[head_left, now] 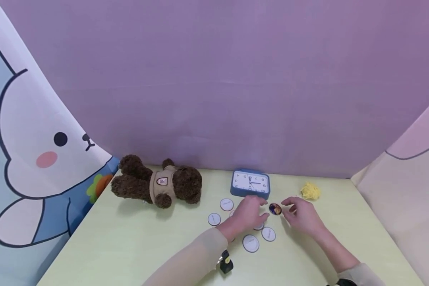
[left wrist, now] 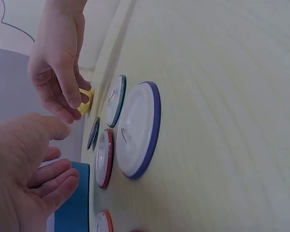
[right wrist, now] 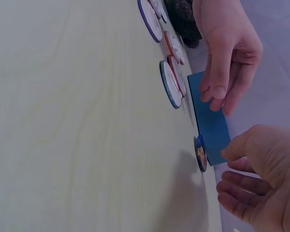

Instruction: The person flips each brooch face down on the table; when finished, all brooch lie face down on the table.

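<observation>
A round pin badge with a dark, orange-tinted picture lies face up between the two hands. My left hand hovers just left of it, over several badges, its fingers loosely bent around nothing. On the other side, my right hand has thumb and fingers spread near the badge's edge; the right wrist view shows a gap between that hand and the picture badge. Other badges lie back up, showing white backs with pins, such as a large blue-rimmed badge and a red-rimmed badge.
Behind the hands a blue alarm clock lies face up, its numerals upside down. A brown teddy bear in a beige shirt lies at the back left. Right of the clock sits a yellow yarn bundle. A purple backdrop borders the table.
</observation>
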{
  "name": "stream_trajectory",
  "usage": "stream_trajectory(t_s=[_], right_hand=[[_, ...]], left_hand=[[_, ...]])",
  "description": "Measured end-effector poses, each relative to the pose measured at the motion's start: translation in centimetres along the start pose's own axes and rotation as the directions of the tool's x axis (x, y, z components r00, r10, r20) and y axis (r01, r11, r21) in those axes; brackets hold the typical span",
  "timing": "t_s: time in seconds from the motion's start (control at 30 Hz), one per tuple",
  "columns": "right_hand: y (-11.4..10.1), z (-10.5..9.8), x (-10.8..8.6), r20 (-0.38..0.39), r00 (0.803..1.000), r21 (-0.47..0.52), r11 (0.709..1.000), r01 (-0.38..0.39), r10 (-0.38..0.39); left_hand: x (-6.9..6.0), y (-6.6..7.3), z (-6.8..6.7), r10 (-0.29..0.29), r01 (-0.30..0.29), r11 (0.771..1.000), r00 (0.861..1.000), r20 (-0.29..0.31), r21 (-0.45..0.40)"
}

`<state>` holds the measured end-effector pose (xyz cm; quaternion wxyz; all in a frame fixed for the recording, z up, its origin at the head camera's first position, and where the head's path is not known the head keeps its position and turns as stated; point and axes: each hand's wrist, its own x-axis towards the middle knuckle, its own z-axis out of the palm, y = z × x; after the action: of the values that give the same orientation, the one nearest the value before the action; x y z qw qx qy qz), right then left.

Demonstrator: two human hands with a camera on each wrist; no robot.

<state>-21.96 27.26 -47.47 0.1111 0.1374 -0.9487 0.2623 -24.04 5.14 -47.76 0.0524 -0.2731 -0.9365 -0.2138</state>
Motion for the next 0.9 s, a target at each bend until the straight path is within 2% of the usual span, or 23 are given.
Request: stream_trajectory(t_s=[0.17,0.3,0.43,0.57,0.67,0.77,0.9], right_hand=[[0.1,0.3,0.3,0.010,1.000,0.009,1.000,0.009,-0.009],[0.0,0.5,0.3,0.042,0.999,0.008,1.000,0.001,-0.001],[0.2,1.0,0.3,0.068,0.998,-0.005,1.000,-0.003,0.004],[0.2,1.3,0.2,0.052,0.999,-0.005,1.000,-0.006,0.006],[0.0,1.5,0.2,0.046,0.999,0.012,1.000,-0.012,0.011],[-0.2,1.6,0.2,0.055,0.998,0.027,0.999,-0.031,0.030],[-0.4,1.5,0.4,0.038,0.997,0.074,0.995,-0.072,0.069]], left_hand=[[0.6,0.3,0.7,-0.022,0.022,1.000,1.000,0.004,0.005],[1.3,0.5,1.7,-0.047,0.047,0.998,0.999,0.010,0.031],[2.0,1.3,2.5,-0.085,0.083,0.994,0.996,0.027,0.072],[2.7,2.2,3.0,-0.126,0.121,0.987,0.991,0.041,0.107],[2.8,2.3,3.3,-0.150,0.145,0.984,0.988,0.040,0.101],[2.7,2.1,3.3,-0.146,0.140,0.985,0.988,0.049,0.097],[2.4,1.7,2.7,-0.100,0.096,0.992,0.994,0.046,0.076]])
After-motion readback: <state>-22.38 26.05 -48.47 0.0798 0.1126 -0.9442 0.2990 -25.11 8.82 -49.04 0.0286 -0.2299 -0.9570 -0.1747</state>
